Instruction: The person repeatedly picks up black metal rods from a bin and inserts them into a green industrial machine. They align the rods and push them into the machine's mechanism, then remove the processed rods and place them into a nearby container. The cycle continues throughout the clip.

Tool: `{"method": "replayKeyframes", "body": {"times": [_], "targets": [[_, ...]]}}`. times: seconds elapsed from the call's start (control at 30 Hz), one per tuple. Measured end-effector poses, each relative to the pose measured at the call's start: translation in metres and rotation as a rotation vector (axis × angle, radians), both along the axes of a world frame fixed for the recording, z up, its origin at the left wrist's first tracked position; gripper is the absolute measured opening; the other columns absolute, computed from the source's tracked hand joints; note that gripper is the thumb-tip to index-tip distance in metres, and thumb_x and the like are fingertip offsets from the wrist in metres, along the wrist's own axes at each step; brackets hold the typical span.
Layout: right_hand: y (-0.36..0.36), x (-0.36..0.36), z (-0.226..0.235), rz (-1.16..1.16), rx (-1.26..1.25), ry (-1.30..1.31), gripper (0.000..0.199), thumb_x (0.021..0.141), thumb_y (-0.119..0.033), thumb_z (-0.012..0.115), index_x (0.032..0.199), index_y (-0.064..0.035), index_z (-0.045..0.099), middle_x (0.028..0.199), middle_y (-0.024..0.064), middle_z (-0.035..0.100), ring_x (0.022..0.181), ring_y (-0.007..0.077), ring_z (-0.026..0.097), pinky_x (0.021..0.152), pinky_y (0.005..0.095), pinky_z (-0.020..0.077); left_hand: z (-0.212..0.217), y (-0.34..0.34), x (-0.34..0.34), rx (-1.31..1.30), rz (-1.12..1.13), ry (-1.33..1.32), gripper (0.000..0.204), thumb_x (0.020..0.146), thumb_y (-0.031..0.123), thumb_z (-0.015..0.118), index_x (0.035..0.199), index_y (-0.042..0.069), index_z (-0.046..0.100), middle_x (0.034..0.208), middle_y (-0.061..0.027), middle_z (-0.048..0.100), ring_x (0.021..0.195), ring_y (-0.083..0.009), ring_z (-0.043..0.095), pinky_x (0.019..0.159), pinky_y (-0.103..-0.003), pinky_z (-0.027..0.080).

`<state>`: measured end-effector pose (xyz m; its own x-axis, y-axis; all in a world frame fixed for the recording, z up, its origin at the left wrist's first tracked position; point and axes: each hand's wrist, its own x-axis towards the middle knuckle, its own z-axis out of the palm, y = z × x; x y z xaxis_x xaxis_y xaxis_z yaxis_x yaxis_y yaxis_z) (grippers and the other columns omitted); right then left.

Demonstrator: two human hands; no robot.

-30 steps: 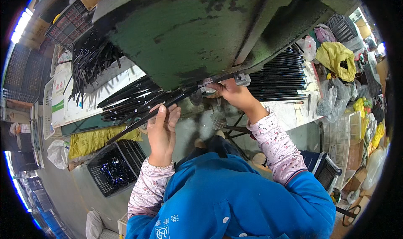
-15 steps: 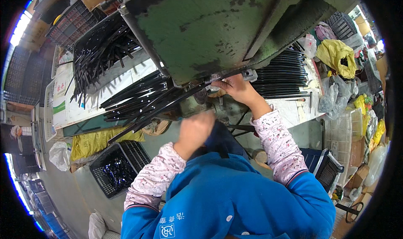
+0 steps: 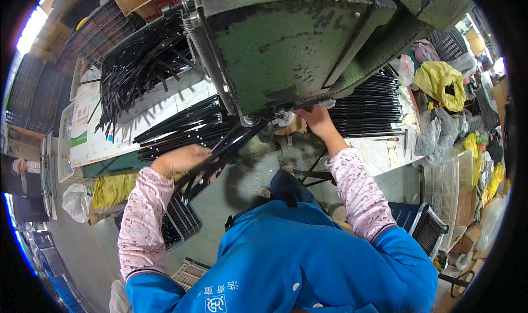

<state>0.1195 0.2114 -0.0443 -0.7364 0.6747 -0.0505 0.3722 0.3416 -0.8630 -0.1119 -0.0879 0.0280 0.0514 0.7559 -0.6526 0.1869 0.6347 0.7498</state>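
The left hand is holding long black bars in a closed grip below-left of the green machine, whose edge could be snagging them if they are splaying, while the right hand is sitting at its underside, grip impossible to tell.

My jacket is bright blue, with white buttons down its front and a white emblem on its left; pale flowered sleeves (pinkish ones) extend past its striped cuffs, dark trousers below it.
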Motion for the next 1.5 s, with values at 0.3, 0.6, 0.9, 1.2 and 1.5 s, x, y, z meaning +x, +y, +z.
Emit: {"method": "replayKeyframes", "body": {"times": [0.3,0.6,0.9,1.2,1.5], "targets": [[-0.014,-0.054,-0.046,0.264,0.836,-0.597,0.05,0.081,-0.031,0.065,0.126,-0.0086,0.059,0.138,0.0176,0.046,0.124,0.0349,0.048,0.1,0.0423,0.0408,0.021,-0.023,0.078,0.28,0.539,-0.448,0.04,0.086,0.032,0.071,0.107,0.001,0.056,0.077,-0.0075,0.062,0.066,-0.019,0.062,0.061,-0.034,0.054],[0.002,-0.044,-0.069,0.328,0.956,-0.649,0.062,0.073,-0.039,0.069,0.126,-0.0094,0.057,0.131,0.0135,0.052,0.124,0.0343,0.046,0.103,0.043,0.0366,-0.013,0.084,0.101,0.794,1.207,-0.368,0.023,0.093,0.023,0.062,0.106,0.005,0.055,0.093,-0.0072,0.065,0.074,-0.0155,0.062,0.054,-0.028,0.048],[0.023,-0.005,-0.098,0.244,0.63,-0.151,0.031,0.09,-0.018,0.052,0.116,-0.0024,0.059,0.116,0.0173,0.06,0.11,0.0362,0.054,0.094,0.0451,0.0415,-0.035,0.115,0.099,0.838,1.182,-0.481,0.013,0.094,0.014,0.06,0.105,0.011,0.055,0.087,-0.0024,0.059,0.068,-0.0157,0.055,0.054,-0.03,0.047],[-0.059,-0.004,0.053,0.293,0.459,0.328,0.03,0.076,-0.005,0.07,0.106,-0.0039,0.066,0.099,0.0107,0.068,0.09,0.0269,0.065,0.079,0.036,0.0517,-0.02,0.098,0.112,0.663,1.339,-0.382,0.012,0.092,0.006,0.054,0.103,0.0,0.054,0.087,-0.0085,0.063,0.067,-0.016,0.058,0.051,-0.027,0.046],[-0.08,0.015,0.07,0.331,0.679,0.272,0.029,0.072,-0.016,0.078,0.098,-0.0059,0.069,0.09,0.0095,0.067,0.081,0.0281,0.064,0.071,0.0356,0.0532,-0.037,0.071,0.124,0.797,1.21,-0.341,0.013,0.087,-0.003,0.057,0.099,0.001,0.056,0.092,-0.0064,0.063,0.078,-0.0153,0.062,0.068,-0.029,0.053]]}}
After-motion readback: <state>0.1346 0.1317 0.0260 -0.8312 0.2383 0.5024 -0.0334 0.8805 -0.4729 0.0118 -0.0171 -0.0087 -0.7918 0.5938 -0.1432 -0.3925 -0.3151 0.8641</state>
